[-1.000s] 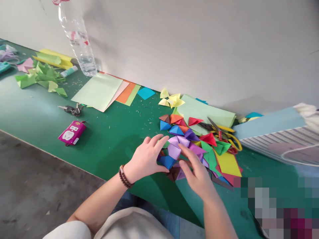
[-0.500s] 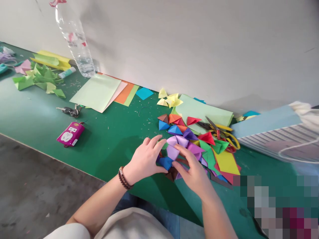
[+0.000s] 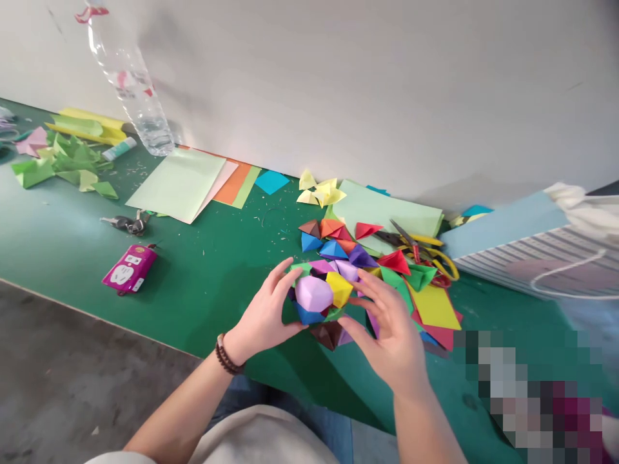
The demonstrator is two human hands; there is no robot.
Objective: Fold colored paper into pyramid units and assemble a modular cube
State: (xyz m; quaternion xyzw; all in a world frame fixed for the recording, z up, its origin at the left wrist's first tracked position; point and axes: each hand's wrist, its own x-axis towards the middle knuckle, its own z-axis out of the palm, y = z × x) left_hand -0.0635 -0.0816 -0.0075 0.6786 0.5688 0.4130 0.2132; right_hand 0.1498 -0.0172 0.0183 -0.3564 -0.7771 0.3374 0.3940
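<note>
A many-coloured folded paper ball (image 3: 319,294), with lilac, yellow, blue and green faces, is lifted a little above the green table (image 3: 217,270). My left hand (image 3: 264,316), a bead bracelet on its wrist, curls round the ball's left side. My right hand (image 3: 391,332) has its fingers spread, the fingertips touching the ball's right side. Just beyond lies a heap of folded paper pieces (image 3: 358,248) in red, orange, blue, purple and green. A brown folded piece (image 3: 326,333) lies under the ball.
Scissors (image 3: 425,248) with yellow handles lie on pale green sheets by the wall. A striped paper bag (image 3: 532,251) lies at right. Coloured sheets (image 3: 193,180), a clear bottle (image 3: 128,77), keys (image 3: 123,223), a pink socket-shaped item (image 3: 129,269) and green paper scraps (image 3: 62,161) sit left.
The paper ball has come up off the heap and turned, so lilac and yellow faces show. My left hand closed round it; my right hand's fingers spread at its right side.
</note>
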